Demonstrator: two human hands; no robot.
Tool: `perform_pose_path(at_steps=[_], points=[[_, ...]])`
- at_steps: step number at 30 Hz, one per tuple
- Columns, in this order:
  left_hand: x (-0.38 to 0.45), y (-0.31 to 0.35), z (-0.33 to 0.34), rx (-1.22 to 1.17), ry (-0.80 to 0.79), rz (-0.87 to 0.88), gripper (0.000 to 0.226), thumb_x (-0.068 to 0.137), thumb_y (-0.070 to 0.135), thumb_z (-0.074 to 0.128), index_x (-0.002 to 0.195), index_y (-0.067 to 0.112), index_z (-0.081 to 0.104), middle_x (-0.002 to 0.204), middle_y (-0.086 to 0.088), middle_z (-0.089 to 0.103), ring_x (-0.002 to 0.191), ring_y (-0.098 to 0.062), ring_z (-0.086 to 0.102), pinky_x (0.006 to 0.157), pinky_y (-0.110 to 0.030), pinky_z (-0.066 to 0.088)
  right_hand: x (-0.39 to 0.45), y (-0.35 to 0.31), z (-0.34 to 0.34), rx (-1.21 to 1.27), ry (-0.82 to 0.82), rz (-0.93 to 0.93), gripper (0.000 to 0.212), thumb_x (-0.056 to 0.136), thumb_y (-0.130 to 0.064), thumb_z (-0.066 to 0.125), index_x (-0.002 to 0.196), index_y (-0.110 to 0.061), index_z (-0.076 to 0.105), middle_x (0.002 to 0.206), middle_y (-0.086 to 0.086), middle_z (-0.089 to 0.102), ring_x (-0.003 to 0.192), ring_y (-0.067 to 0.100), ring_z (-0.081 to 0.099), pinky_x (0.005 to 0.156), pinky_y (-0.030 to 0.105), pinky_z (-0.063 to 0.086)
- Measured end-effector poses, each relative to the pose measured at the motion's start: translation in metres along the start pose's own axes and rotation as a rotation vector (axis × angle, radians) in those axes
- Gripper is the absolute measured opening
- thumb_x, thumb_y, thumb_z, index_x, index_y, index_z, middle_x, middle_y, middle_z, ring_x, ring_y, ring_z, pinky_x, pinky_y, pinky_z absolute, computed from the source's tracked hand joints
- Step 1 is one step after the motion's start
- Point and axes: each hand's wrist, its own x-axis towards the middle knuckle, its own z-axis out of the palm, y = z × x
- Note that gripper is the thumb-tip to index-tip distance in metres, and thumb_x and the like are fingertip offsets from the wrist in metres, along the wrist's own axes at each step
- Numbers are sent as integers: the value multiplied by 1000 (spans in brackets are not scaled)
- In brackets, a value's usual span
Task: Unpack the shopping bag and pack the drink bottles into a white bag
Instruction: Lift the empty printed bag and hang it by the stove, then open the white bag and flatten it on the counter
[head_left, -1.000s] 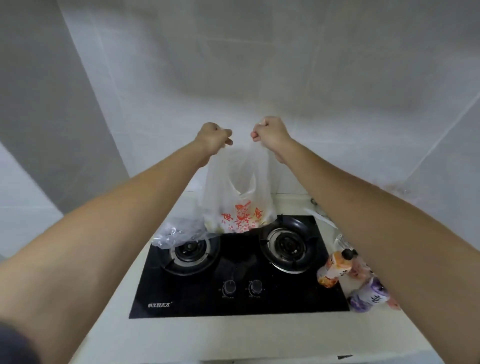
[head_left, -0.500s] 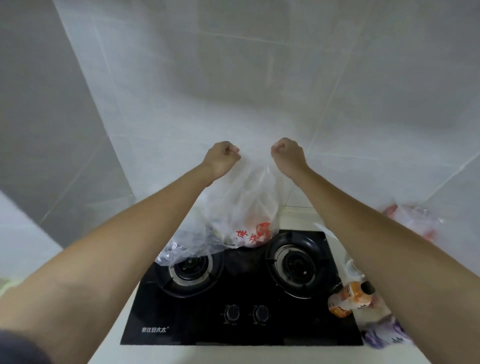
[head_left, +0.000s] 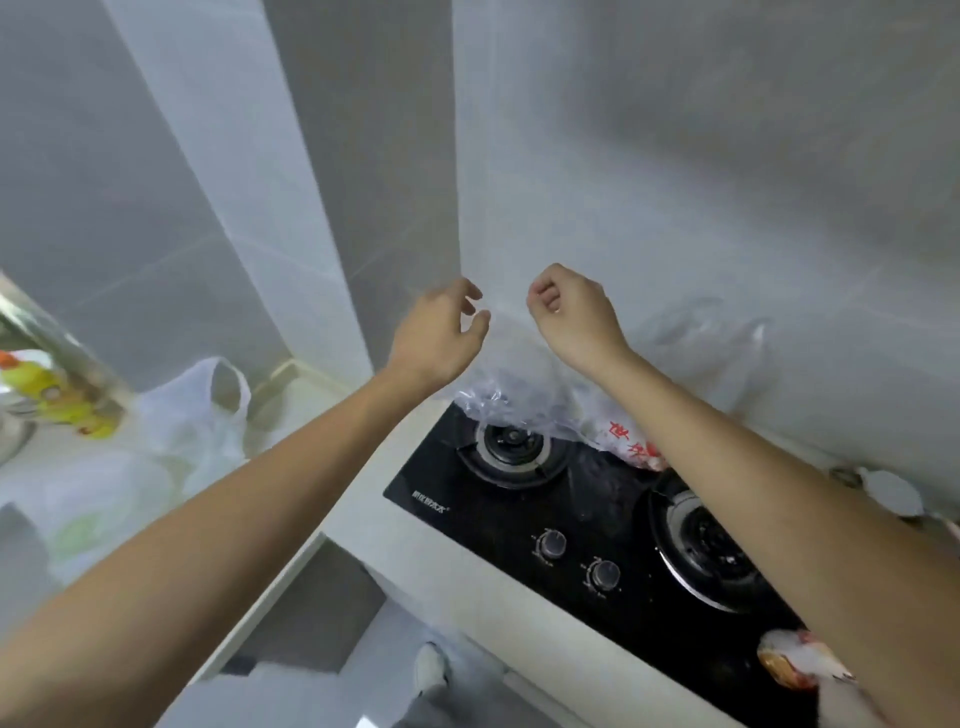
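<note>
Nearest, at the lower right edge, a wrapped packet (head_left: 795, 662) with orange and red print lies at the stove's front corner, partly behind the right forearm. A shoe (head_left: 431, 670) shows on the floor below the tabletop (head_left: 363, 530) edge.

The black stove (head_left: 587, 525) carries two knobs (head_left: 553, 544) toward its front and two burners: one (head_left: 511, 444) at the back left, one (head_left: 709, 551) to the right, half hidden by the right arm.

To the left, on the tabletop, a white bag (head_left: 192, 421) stands slumped with one handle loop upright; beyond it at the far left edge sits something yellow and orange, too blurred to name.

At the back of the stove a clear bag (head_left: 514, 389) lies crumpled over the rear of the left burner, and beside it the printed bag (head_left: 623, 441) with red characters rests on the glass, mostly behind the right wrist. Both lie against the tiled wall (head_left: 675, 182).

Above them the two hands hang in the air, close together but apart. The left hand (head_left: 441, 332) has its grip loose, fingers (head_left: 470, 296) curled and spread, nothing between them. The right hand (head_left: 571, 312) is half curled, palm cavity showing and holding nothing. Neither touches a bag. Farther right another clear bag (head_left: 711, 343) leans on the wall.
</note>
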Motion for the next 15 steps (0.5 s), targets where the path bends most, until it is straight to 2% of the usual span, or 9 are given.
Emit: perform_pose_path(at_steps=[4,8,12,15], points=[[-79,-70,-48,90,40,-150,33,99,37,52,127,20,57,113,1,68,113,-23,54,87,-40,49,-30,-48,70,42,-161,-99,7,98,-24,58,100,-20,64,98,-5,67,88,17,64,81,42,57],[-146,-136,-83,97,134,-312,31,99,37,53,127,23,56,117,4,65,116,-17,55,82,-33,43,-58,-94,142,94,-284,-164,10,98,-27,60,102,-19,64,98,-5,68,89,17,65,81,44,57],[-194,-199,-107,120,165,-428,34,99,37,54,129,20,56,120,-1,65,120,-20,50,89,-38,47,-79,-128,211,98,-418,-199,15,100,-32,60,109,-20,62,105,-6,64,95,15,63,83,39,56],[-213,-248,-122,137,172,-481,37,99,36,55,131,19,54,123,-2,63,121,-22,48,89,-39,46,-84,-145,261,89,-486,-187,19,100,-32,61,112,-18,63,109,-3,64,99,16,62,87,41,55]])
